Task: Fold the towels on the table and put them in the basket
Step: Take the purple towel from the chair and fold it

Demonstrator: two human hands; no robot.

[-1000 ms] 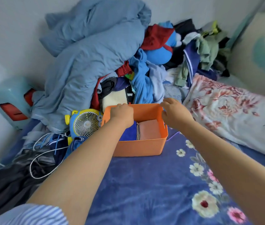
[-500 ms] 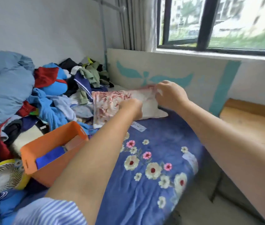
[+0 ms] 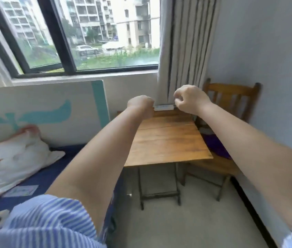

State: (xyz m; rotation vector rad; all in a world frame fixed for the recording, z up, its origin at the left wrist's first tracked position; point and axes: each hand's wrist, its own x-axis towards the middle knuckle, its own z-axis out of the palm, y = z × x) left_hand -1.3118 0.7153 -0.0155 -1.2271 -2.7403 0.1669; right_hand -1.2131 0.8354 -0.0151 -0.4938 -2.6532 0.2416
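Near left: floral pillow (image 3: 14, 158) on the blue bed. Wooden table (image 3: 166, 138) centre. Both arms stretched over it; left hand (image 3: 140, 105) fisted, holding nothing; right hand (image 3: 190, 99) fingers curled, holding nothing. Far edge: white power strip (image 3: 164, 107). Chair (image 3: 231, 97) right. No towels or basket in view.

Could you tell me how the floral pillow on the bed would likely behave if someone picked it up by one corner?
The floral pillow would probably sag and flop, since its cover is creased and slumped on the bed. It looks puffy, so likely light for its bulk and unlikely to slip.
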